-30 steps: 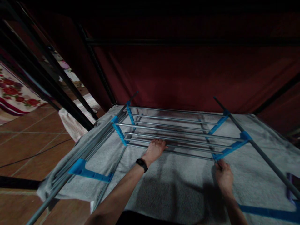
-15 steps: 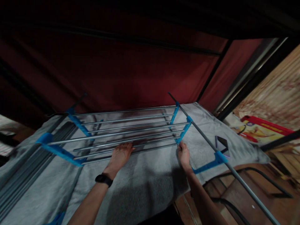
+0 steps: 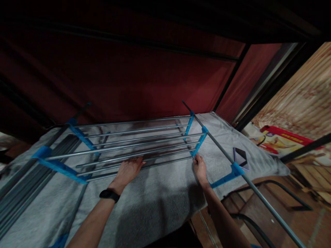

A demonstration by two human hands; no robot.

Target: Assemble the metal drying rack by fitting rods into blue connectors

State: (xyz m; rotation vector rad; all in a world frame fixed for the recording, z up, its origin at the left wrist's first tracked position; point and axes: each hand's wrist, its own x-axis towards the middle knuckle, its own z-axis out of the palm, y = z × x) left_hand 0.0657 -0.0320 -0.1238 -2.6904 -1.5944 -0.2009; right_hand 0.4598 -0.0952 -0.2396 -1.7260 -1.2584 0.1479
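Observation:
A rack frame of grey metal tubes (image 3: 152,130) joined by blue plastic brackets lies on its side on a grey cloth. My left hand (image 3: 129,168), with a black band on its wrist, rests palm down over the lower front tubes. Its fingers bend over a metal tube (image 3: 168,157), and their tips are hidden. At the right end of these tubes, my right hand (image 3: 199,168) pinches the lower end of a blue bracket (image 3: 199,144), where a tube meets it. Another blue bracket (image 3: 51,164) holds the left side of the frame.
Several loose grey tubes (image 3: 33,187) lie at the left. A phone (image 3: 240,157) rests on the cloth (image 3: 160,203) at the right. Beyond it are a red and yellow box (image 3: 284,141) and a chair with a dark metal frame (image 3: 274,184). A long tube (image 3: 271,208) sticks out past the cloth's edge.
The view has shifted slightly, so the rack and both hands appear a little further left. Both hands keep their places on the rack.

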